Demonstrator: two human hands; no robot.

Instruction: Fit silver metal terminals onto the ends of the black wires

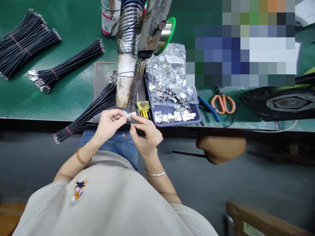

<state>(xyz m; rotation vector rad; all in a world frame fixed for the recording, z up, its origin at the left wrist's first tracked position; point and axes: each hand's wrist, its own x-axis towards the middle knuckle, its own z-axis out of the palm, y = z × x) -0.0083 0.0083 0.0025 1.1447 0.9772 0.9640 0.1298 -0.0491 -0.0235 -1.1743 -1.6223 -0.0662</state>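
Observation:
Just over the bench's front edge, both hands meet at a small silver metal connector. My left hand is closed in a pinch at the connector's left end. From the right, my right hand has its fingertips on the piece, thumb bent in below. A bundle of black cables lies to the left, its near end over the edge. Behind the fingers is a small yellow fixture. A blue tray of loose silver connectors stands right of my hands.
A wrapped hose and a metal arm with a solder spool hang over the board. More cable bundles lie left. Orange-handled pliers, blue-handled pliers and a black fan are right. A can stands behind.

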